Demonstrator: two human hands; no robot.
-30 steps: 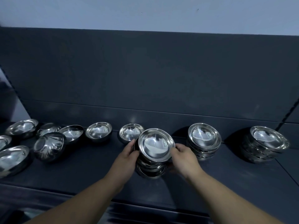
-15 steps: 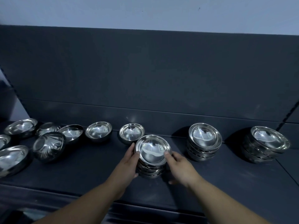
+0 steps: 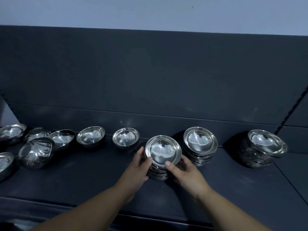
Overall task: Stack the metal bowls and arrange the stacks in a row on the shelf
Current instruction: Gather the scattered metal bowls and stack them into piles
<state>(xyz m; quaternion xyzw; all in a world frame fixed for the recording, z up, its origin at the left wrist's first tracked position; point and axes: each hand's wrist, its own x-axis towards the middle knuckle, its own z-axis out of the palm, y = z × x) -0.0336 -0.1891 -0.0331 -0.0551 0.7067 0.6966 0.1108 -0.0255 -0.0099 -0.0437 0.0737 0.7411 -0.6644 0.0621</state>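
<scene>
Steel, nested into a held stack (image 3: 162,151) on the dark shelf (image 3: 83,184). Clasped from both sides: left hand (image 3: 138,169) and right hand (image 3: 186,174) curled round it, thumbs on the top rim. Just right of it, a second stack (image 3: 200,144); farther right, a third stack (image 3: 265,147). Left of it, loose bowls (image 3: 125,138).

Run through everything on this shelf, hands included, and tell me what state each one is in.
Centre stack, nested, upright, apparently resting on the shelf.
Left hand, grips that stack, thumb on its top rim.
Right hand, grips it from the opposite side.
Second stack, nested, upright, untouched.
Far-right stack, nested, looks tilted.
Lone bowl, upright, unstacked.
Tipped bowl, lying on its side.
</scene>
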